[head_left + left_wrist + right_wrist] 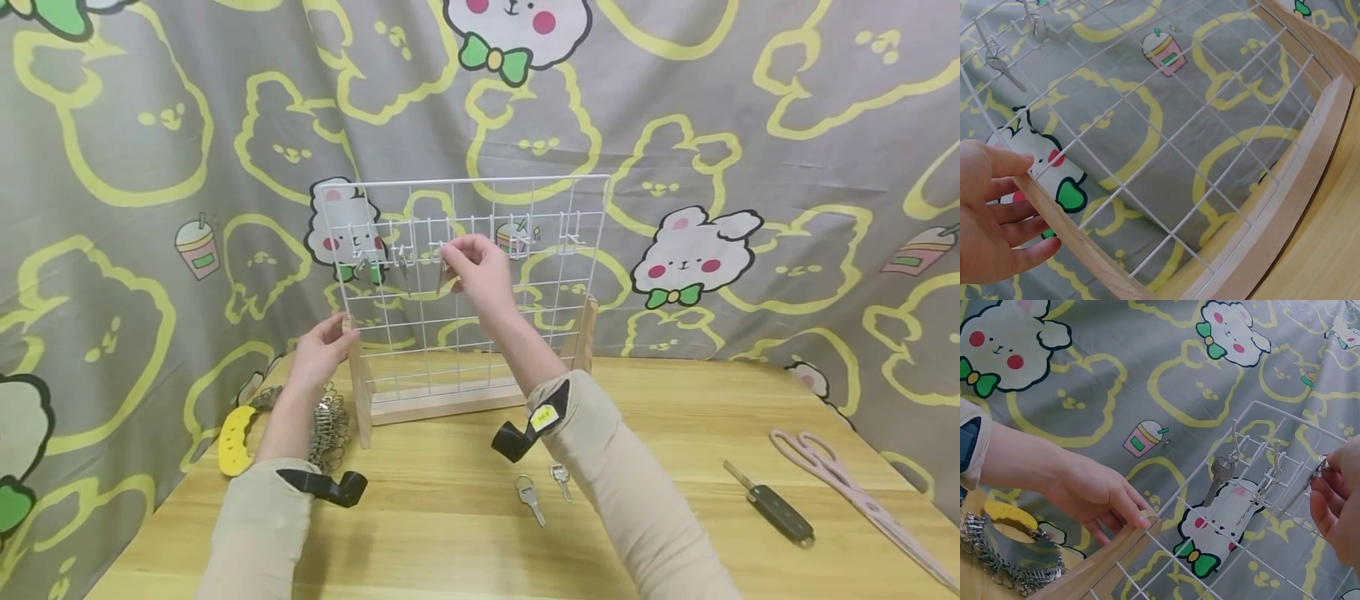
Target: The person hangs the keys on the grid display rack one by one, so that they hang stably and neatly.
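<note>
A white wire grid rack (456,333) stands in wooden side posts. My right hand (480,275) pinches a key (441,277) by its ring at a hook in the upper middle of the grid; whether the ring is on the hook I cannot tell. To its left, keys hang from two hooks, one key (1219,478) showing clearly in the right wrist view. My left hand (318,354) holds the top of the left wooden post (1079,247) between thumb and fingers. Two loose keys, one (528,500) with a ring and another (560,482), lie on the table before the rack.
Left of the rack lies a yellow holder (236,442) with many metal rings (330,429), partly behind my left arm. On the right side of the table are a black car key (780,513) and pink scissors (862,500). A patterned curtain (675,83) hangs behind.
</note>
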Demonstrator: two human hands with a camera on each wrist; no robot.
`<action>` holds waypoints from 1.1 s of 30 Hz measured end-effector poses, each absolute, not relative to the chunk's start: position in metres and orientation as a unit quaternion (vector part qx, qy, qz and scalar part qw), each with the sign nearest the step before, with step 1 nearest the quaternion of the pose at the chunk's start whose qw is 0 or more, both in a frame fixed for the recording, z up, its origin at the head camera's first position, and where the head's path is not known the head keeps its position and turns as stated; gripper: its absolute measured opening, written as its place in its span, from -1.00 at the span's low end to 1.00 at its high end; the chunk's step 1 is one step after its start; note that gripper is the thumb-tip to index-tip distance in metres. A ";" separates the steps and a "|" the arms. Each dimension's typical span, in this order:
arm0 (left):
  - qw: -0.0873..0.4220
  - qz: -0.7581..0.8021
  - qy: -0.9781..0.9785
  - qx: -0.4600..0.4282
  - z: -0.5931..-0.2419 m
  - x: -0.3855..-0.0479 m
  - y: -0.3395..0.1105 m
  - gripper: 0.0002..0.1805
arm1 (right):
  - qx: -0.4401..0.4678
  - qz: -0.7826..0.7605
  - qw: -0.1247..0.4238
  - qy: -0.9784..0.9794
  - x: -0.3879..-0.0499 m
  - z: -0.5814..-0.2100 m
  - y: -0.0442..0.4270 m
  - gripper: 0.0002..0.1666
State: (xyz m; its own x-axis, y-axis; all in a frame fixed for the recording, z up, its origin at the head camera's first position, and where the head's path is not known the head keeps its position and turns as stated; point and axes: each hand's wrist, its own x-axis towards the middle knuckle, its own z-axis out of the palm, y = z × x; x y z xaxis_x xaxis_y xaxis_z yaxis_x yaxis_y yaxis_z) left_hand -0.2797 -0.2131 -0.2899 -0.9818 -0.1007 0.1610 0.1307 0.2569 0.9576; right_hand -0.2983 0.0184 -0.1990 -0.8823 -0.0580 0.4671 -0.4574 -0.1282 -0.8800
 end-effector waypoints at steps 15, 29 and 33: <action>0.093 -0.613 -0.785 -0.005 -0.291 -0.281 -0.213 -0.31 | 0.190 0.705 0.163 -0.664 -0.300 -0.200 0.019 -0.87; 0.096 -0.606 -0.790 -0.009 -0.290 -0.279 -0.212 -0.31 | 0.189 0.690 0.179 -0.675 -0.303 -0.203 0.020 -0.88; 0.095 -0.607 -0.789 -0.010 -0.290 -0.279 -0.213 -0.31 | 0.186 0.683 0.173 -0.685 -0.304 -0.206 0.021 -0.89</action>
